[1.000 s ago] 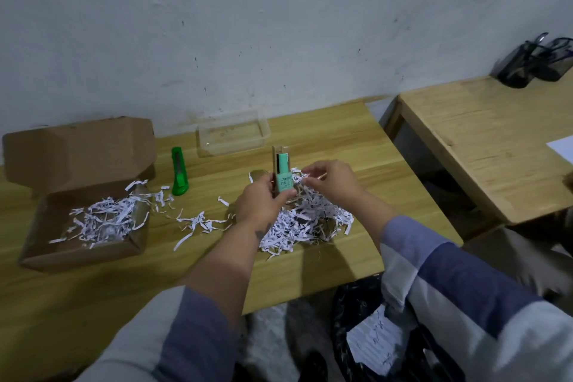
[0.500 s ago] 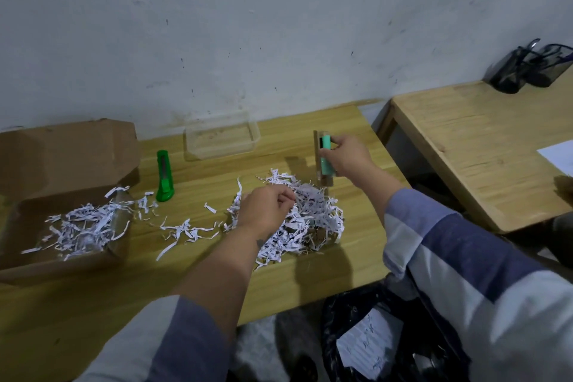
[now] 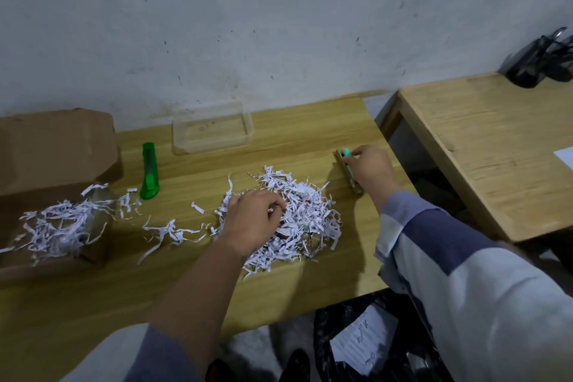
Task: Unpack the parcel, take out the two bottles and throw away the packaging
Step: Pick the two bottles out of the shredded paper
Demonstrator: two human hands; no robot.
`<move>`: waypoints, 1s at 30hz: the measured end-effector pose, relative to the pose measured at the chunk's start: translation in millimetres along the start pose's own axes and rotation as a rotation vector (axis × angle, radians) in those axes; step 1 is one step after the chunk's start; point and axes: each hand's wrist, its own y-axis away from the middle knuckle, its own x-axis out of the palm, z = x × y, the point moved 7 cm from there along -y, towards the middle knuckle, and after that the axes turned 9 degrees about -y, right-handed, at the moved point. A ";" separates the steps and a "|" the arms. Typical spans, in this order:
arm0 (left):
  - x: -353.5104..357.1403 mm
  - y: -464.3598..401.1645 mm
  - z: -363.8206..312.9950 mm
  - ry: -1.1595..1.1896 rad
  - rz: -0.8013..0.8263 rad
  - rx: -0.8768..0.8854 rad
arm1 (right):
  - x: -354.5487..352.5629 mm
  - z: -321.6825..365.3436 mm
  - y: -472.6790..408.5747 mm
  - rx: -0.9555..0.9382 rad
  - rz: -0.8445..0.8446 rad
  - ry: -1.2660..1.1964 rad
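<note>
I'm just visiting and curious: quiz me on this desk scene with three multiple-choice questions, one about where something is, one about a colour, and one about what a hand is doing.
1. Where does the clear plastic tray sit?
A. At the back of the table, by the wall
B. Inside the cardboard box
C. On the floor

2. What colour is the box cutter?
A. Red
B. Green
C. Black

3. What is the right hand doing?
A. Hanging idle off the table
B. Pressing flat on the shredded paper
C. Holding the small mint-green bottle

Answers:
1. A: the tray stands on the table just below the wall, apart from the cardboard box.
2. B: its whole body is bright green.
3. C: its fingers close round the mint-green bottle near the table's right edge, while the left hand is in the shredded paper.
</note>
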 end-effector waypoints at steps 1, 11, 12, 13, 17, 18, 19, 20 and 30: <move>-0.3 0.4 0.3 -0.001 0.001 -0.004 | 0.2 1.4 1.3 -0.026 -0.009 0.040; -12.9 19.4 5.0 -0.084 -0.020 -0.025 | 42.7 38.8 92.6 -0.379 0.079 -0.075; -13.8 22.1 6.7 -0.095 -0.019 -0.029 | 50.2 45.2 102.4 -0.405 0.131 -0.113; -14.2 24.6 8.9 -0.106 -0.014 -0.034 | 57.6 51.1 110.9 -0.418 0.196 -0.156; -11.3 37.5 21.5 -0.163 0.035 -0.054 | 76.6 64.6 134.6 -0.482 0.400 -0.142; -9.6 41.4 25.2 -0.170 0.054 -0.064 | 80.0 65.2 138.4 -0.502 0.450 -0.093; -7.9 44.8 28.7 -0.176 0.076 -0.074 | 82.6 65.4 141.3 -0.522 0.493 -0.029; -6.3 47.7 31.6 -0.181 0.098 -0.081 | 83.9 64.8 142.8 -0.535 0.519 0.041; -1.5 54.1 30.3 -0.142 0.157 -0.072 | 88.8 62.2 135.4 -0.361 0.415 0.208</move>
